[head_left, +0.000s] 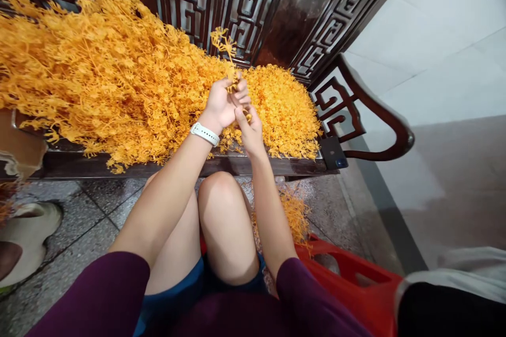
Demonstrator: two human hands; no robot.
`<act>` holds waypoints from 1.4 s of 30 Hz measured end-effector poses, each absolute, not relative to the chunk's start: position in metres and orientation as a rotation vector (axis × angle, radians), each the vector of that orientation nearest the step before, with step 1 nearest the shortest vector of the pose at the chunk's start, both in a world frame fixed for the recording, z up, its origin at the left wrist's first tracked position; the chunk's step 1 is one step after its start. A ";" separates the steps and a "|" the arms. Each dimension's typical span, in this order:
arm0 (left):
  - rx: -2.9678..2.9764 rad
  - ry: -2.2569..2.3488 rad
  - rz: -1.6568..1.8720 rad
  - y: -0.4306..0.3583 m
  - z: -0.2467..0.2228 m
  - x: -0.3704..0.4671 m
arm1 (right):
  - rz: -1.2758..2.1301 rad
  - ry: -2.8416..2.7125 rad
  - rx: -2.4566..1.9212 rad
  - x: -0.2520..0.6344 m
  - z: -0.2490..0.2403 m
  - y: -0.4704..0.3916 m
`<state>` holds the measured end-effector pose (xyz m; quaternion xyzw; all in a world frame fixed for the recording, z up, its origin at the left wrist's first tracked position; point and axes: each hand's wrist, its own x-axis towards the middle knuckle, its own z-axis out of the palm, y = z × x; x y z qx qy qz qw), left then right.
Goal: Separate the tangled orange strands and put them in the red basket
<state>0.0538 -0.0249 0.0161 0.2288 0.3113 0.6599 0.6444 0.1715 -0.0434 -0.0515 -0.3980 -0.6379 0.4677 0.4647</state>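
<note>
My left hand [222,104], with a pale watch strap on its wrist, holds a branched orange flower sprig [224,45] upright between thumb and fingers. Close against it, my right hand [252,129] pinches a small orange piece [247,115] between thumb and forefinger. Whether that piece joins the sprig I cannot tell. Both hands are over a dark wooden bench. Behind and left of them rises a large heap of orange sprigs [118,73]. To the right lies a smaller heap of short orange pieces [286,108].
The bench's carved back [284,26] stands behind the heaps, with a curved armrest [389,110] at right. A dark phone [333,153] lies at the bench's right end. More orange pieces [294,216] are below, near a red plastic stool [351,279]. Torn cardboard [23,142] is at left.
</note>
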 end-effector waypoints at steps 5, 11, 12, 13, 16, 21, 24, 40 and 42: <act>0.464 0.726 1.594 -0.024 0.025 0.018 | 1.047 -1.470 -1.024 0.162 -0.066 -0.053; 0.358 0.585 1.722 -0.020 0.024 0.001 | 1.216 -1.396 -0.952 0.155 -0.070 -0.068; 0.334 0.553 1.717 -0.021 0.023 0.004 | 1.235 -1.406 -0.960 0.152 -0.071 -0.070; 0.313 0.519 1.704 -0.022 0.023 0.008 | 1.243 -1.422 -0.969 0.149 -0.073 -0.071; 0.285 0.442 1.643 -0.025 0.026 0.021 | 1.197 -1.425 -0.982 0.145 -0.074 -0.073; 0.332 0.477 1.582 -0.027 0.035 0.025 | 1.320 -1.196 -0.902 0.159 -0.060 -0.073; 0.365 0.485 1.623 -0.025 0.036 0.016 | 1.434 -1.014 -0.851 0.173 -0.046 -0.075; 0.810 0.638 1.527 -0.025 0.025 0.013 | 1.416 -0.936 -0.697 0.211 0.009 -0.096; 0.887 0.625 1.459 -0.028 0.028 0.016 | 1.366 -0.961 -0.697 0.217 0.020 -0.101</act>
